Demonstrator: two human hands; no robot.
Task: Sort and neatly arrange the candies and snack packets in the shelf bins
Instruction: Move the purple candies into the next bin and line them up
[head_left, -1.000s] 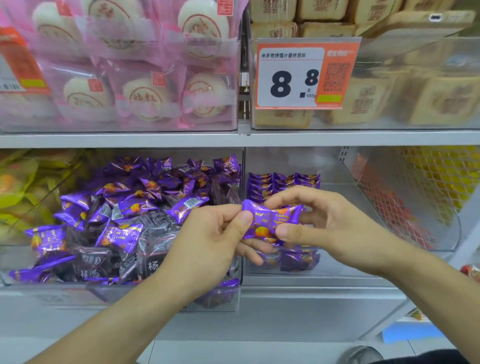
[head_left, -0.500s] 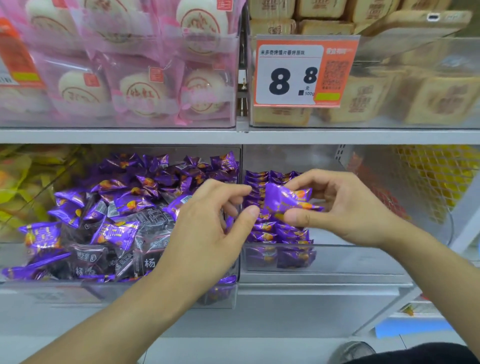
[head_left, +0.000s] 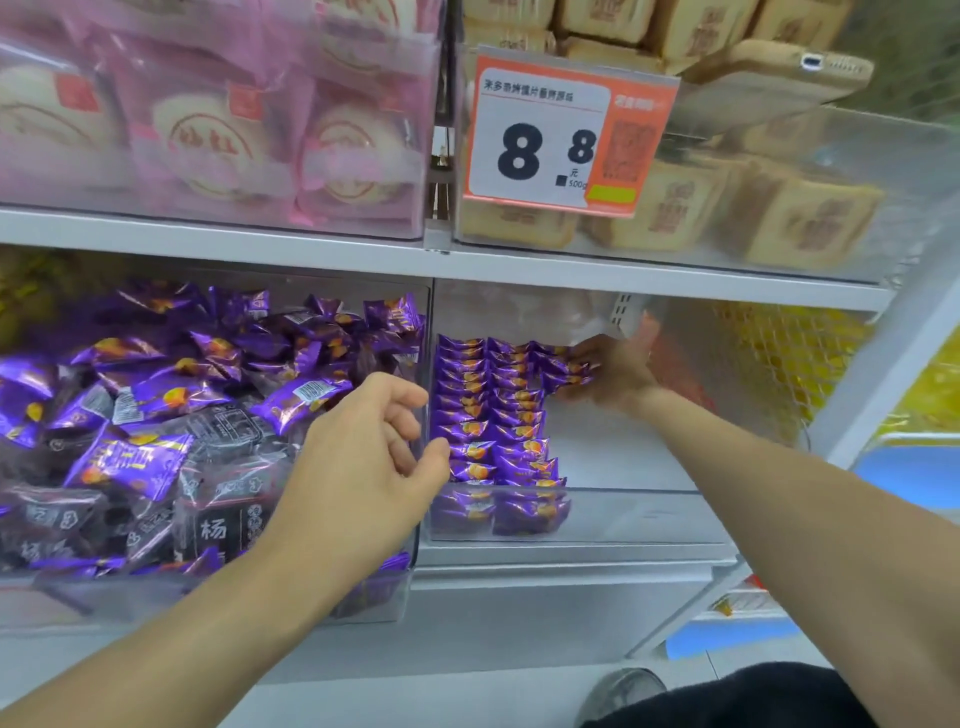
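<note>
Two hands are in view, the left hand (head_left: 363, 457) and the right hand (head_left: 615, 366). One price tag (head_left: 563, 132) hangs above. The neat purple candies (head_left: 491, 415) form two full columns, a third begun; the loose heap (head_left: 182, 395) is too jumbled to count.
</note>
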